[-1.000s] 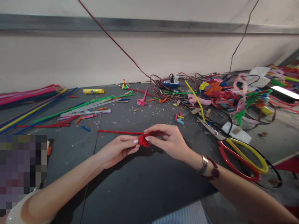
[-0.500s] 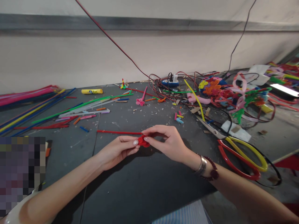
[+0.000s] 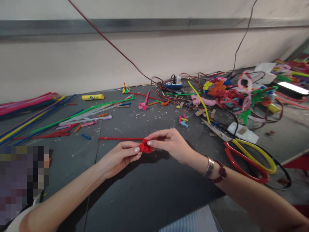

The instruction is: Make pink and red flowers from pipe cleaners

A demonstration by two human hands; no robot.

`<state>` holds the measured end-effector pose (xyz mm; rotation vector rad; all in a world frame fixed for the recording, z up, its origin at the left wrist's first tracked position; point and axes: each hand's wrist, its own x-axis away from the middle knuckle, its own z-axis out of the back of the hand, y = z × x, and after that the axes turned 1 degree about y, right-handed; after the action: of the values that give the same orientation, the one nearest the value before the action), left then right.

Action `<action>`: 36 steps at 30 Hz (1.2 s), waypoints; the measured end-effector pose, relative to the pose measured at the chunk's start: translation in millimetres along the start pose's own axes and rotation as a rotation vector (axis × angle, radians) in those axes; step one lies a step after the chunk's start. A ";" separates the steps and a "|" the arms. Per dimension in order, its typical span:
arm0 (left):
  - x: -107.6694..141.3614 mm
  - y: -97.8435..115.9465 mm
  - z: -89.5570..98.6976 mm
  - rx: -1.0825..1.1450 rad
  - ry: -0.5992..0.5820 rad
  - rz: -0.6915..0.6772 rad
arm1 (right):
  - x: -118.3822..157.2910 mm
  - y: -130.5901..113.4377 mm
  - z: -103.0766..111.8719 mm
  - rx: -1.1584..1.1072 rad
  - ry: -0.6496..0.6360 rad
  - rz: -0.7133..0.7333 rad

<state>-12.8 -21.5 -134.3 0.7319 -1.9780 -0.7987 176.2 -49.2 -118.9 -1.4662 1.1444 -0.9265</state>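
Running left to right: one red stem (image 3: 120, 138) into one small red flower (image 3: 145, 146), probably pipe cleaner, pinched by left hand (image 3: 119, 159) and right hand (image 3: 169, 145) together just above the desk (image 3: 145, 193); one pair of scissors (image 3: 248, 161) lies further right.

Pale wall (image 3: 60, 67) w/ prob. steel strip (image 3: 120, 26)

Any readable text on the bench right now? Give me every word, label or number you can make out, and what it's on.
Nothing is readable: the label on the yellow glue stick is too small and blurred, and the blue power strip shows no legible marking.
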 end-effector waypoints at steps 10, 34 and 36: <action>1.3 0.7 -1.8 -0.005 0.002 -0.007 | 4.9 3.1 -1.9 0.234 0.030 0.189; 0.8 1.6 -1.2 0.053 -0.002 -0.008 | 5.8 2.2 -3.9 0.157 0.045 0.084; 1.5 2.0 -1.7 0.036 0.000 -0.006 | 5.7 2.7 -3.3 0.153 0.036 0.066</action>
<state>-12.4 -21.8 -131.4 0.7591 -1.9957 -0.7687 173.9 -55.6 -121.1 -1.2862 1.1164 -0.9757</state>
